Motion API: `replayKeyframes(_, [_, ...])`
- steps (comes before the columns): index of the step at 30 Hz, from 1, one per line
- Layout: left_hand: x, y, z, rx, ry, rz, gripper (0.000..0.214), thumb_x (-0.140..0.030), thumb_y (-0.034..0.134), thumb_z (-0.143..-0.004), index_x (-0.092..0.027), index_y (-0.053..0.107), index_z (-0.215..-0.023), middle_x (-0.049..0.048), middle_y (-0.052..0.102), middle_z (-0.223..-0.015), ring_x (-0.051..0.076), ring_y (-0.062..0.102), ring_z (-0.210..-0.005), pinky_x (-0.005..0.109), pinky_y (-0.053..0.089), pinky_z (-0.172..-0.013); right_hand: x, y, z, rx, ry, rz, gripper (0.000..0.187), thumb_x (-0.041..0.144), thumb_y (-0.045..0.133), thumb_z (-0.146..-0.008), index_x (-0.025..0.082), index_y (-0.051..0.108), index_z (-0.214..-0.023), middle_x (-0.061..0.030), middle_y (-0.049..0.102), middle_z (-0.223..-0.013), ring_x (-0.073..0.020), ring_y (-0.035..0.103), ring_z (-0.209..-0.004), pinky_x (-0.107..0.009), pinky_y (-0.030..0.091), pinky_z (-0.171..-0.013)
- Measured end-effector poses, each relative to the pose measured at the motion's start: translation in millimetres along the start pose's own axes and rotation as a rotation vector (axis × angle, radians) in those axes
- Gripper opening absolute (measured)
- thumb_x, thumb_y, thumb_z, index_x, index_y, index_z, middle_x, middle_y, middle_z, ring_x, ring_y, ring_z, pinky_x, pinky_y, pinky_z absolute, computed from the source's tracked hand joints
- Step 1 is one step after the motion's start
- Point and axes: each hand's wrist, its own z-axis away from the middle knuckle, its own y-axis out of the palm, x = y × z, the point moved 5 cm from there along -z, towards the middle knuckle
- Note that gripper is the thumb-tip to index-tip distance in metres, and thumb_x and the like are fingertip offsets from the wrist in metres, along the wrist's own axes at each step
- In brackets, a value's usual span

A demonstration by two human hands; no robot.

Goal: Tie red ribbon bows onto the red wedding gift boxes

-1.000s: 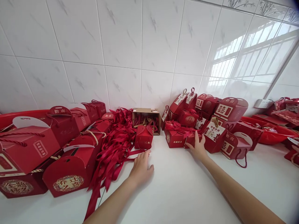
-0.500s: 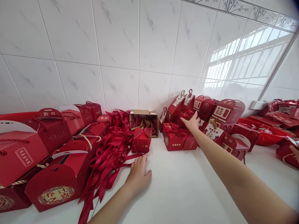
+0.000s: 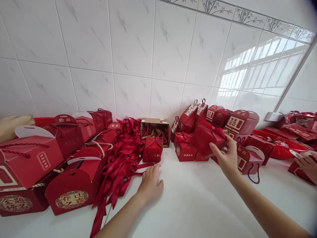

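My right hand [image 3: 226, 155] grips a small red gift box [image 3: 205, 137] by its ribbon-topped side, in front of the stacked boxes at the right. The box is slightly smeared by motion. My left hand [image 3: 150, 183] lies on the white table with its fingers stretched forward and the thumb apart. Its fingertips touch or lie beside the loose end of a dark red ribbon [image 3: 142, 167]; I cannot tell which. Just beyond stands another small red box [image 3: 153, 150]. To the left is a heap of red ribbons [image 3: 121, 158].
An open cardboard box [image 3: 155, 121] with ribbon pieces stands against the tiled wall. Red gift boxes [image 3: 71, 185] fill the left side; more boxes [image 3: 241, 122] are stacked right. Another person's hand [image 3: 16, 127] shows at far left, and another hand [image 3: 307, 165] at far right.
My right hand has lifted the small red box off the boxes beneath and moved it right and nearer. My left hand stays in place. A person's hand has appeared at far left.
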Motion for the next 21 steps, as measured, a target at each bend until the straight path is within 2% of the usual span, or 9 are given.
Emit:
replayKeyframes(2, [-1.6, -0.7, 0.2, -0.007, 0.011, -0.006, 0.051, -0.017, 0.047, -0.079, -0.017, 0.045, -0.129, 0.0131, 0.051, -0.132, 0.027, 0.041, -0.127, 0.046, 0.029, -0.108, -7.2, -3.1, 40.7, 0.053, 0.005, 0.041, 0.07, 0.061, 0.066, -0.069, 0.023, 0.048, -0.125, -0.0108, 0.049, -0.114, -0.03, 0.053, -0.102, -0.044, 0.049, -0.082])
replayKeyframes(5, [-2.1, -0.7, -0.3, -0.007, 0.016, -0.018, 0.05, -0.018, 0.048, -0.079, -0.017, 0.045, -0.129, 0.0134, 0.051, -0.132, 0.028, 0.041, -0.127, 0.046, 0.028, -0.108, -26.0, 17.9, 85.8, 0.313, 0.127, 0.2, 0.07, 0.065, 0.062, -0.07, 0.021, 0.045, -0.123, -0.0142, 0.048, -0.118, -0.0335, 0.053, -0.108, -0.047, 0.049, -0.084])
replayKeyframes(7, [-1.2, -0.5, -0.5, -0.009, 0.017, -0.022, 0.053, -0.018, 0.047, -0.079, -0.016, 0.042, -0.132, 0.0136, 0.05, -0.133, 0.028, 0.04, -0.128, 0.046, 0.028, -0.109, -33.7, 33.2, 99.3, 0.418, 0.151, 0.296, 0.071, 0.067, 0.056, -0.074, 0.021, 0.042, -0.126, -0.0174, 0.043, -0.129, -0.0356, 0.05, -0.116, -0.05, 0.048, -0.088])
replayKeyframes(10, [0.4, -0.7, 0.6, -0.021, 0.02, 0.028, 0.062, -0.018, 0.047, -0.079, -0.02, 0.034, -0.14, 0.0127, 0.048, -0.136, 0.027, 0.039, -0.13, 0.046, 0.027, -0.109, -29.9, 44.3, 95.7, 0.385, 0.039, 0.429, 0.068, 0.069, 0.049, -0.077, 0.021, 0.045, -0.125, -0.0184, 0.038, -0.139, -0.0395, 0.039, -0.128, -0.057, 0.037, -0.098])
replayKeyframes(13, [1.0, -0.9, 3.0, -0.025, 0.013, 0.101, 0.07, -0.018, 0.048, -0.079, -0.023, 0.026, -0.145, 0.0123, 0.045, -0.139, 0.027, 0.038, -0.132, 0.047, 0.027, -0.11, -14.6, 43.6, 69.7, 0.27, -0.047, 0.473, 0.053, 0.063, 0.036, -0.087, 0.023, 0.051, -0.119, -0.0149, 0.035, -0.144, -0.036, 0.033, -0.133, -0.058, 0.028, -0.103])
replayKeyframes(16, [0.2, -0.4, 4.9, -0.009, 0.002, 0.119, 0.073, -0.018, 0.048, -0.08, -0.025, 0.022, -0.148, 0.0121, 0.043, -0.141, 0.028, 0.037, -0.132, 0.048, 0.027, -0.11, 2.7, 46.0, 17.2, 0.17, -0.077, 0.377, 0.043, 0.053, 0.031, -0.092, 0.025, 0.056, -0.114, -0.0104, 0.035, -0.146, -0.0297, 0.03, -0.136, -0.055, 0.024, -0.107])
replayKeyframes(18, [0.7, -0.3, 5.1, -0.002, 0.001, 0.111, 0.074, -0.018, 0.048, -0.08, -0.026, 0.021, -0.149, 0.0118, 0.044, -0.141, 0.029, 0.037, -0.133, 0.049, 0.027, -0.11, 4.5, 59.4, -28.3, 0.171, -0.016, 0.289, 0.04, 0.051, 0.039, -0.09, 0.023, 0.058, -0.112, -0.0108, 0.038, -0.144, -0.0302, 0.031, -0.135, -0.054, 0.023, -0.108])
replayKeyframes(19, [1.5, -0.4, 5.0, 0.001, 0.008, 0.114, 0.075, -0.018, 0.049, -0.08, -0.027, 0.021, -0.149, 0.0115, 0.044, -0.14, 0.029, 0.037, -0.133, 0.049, 0.027, -0.11, -0.3, 69.7, -51.0, 0.184, 0.074, 0.245, 0.039, 0.049, 0.042, -0.089, 0.021, 0.06, -0.11, -0.0121, 0.042, -0.141, -0.0304, 0.034, -0.132, -0.052, 0.026, -0.107])
replayKeyframes(21, [4.6, -0.6, 5.0, 0.009, 0.022, 0.156, 0.077, -0.017, 0.049, -0.08, -0.03, 0.019, -0.15, 0.0101, 0.044, -0.141, 0.028, 0.038, -0.133, 0.049, 0.027, -0.11, -9.8, 96.7, -91.2, 0.24, 0.139, 0.224, 0.041, 0.047, 0.041, -0.09, 0.017, 0.063, -0.108, -0.0154, 0.053, -0.125, -0.0284, 0.049, -0.118, -0.047, 0.037, -0.1])
